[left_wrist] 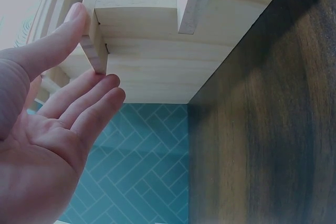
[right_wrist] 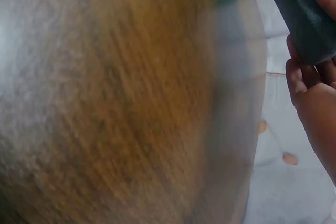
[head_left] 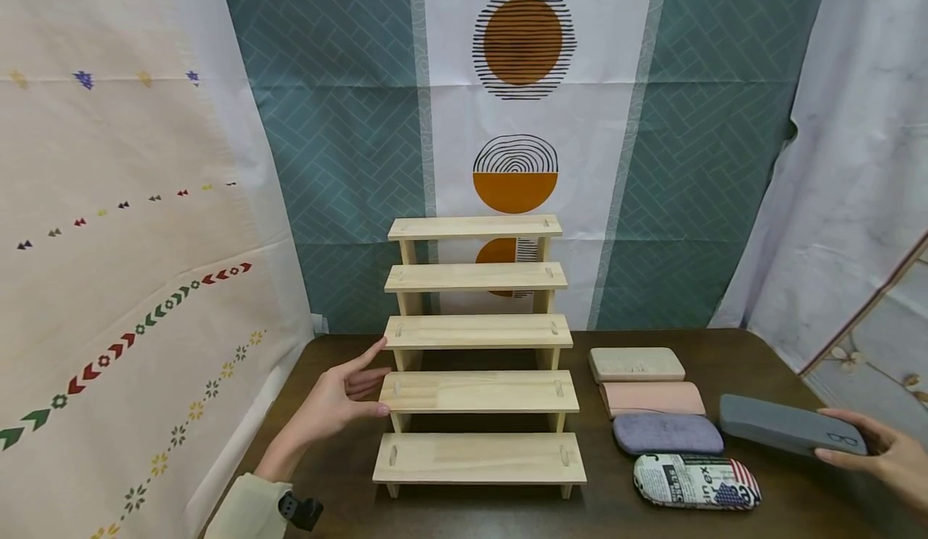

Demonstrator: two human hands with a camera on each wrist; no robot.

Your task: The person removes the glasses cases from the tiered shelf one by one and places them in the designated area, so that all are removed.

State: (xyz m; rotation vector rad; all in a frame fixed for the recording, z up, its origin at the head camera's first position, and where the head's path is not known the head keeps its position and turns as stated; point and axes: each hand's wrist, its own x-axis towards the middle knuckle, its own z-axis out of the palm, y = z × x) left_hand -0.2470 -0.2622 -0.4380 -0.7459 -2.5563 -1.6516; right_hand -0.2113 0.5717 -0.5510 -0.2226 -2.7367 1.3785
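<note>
A light wooden shelf with several steps [head_left: 478, 394] stands on the table. My left hand [head_left: 337, 402] is at its left side, fingers fairly straight, with the index fingertip at the middle step's end and the thumb at the step below. In the left wrist view the left hand [left_wrist: 58, 108] has its thumb and fingertips against a board end [left_wrist: 94, 40]. On the far right, my right hand [head_left: 880, 450] grips one end of a dark grey-blue glasses case [head_left: 783, 424] between thumb and fingers. The right wrist view shows this glasses case [right_wrist: 302, 19] at the upper right.
Right of the shelf several glasses cases lie in a column: cream [head_left: 638, 364], pink [head_left: 652, 399], purple-blue [head_left: 667, 433] and newspaper-print [head_left: 696, 481]. Beneath them is a dark wooden table [head_left: 464, 515]. Patterned cloths [head_left: 348, 160] hang behind and at both sides.
</note>
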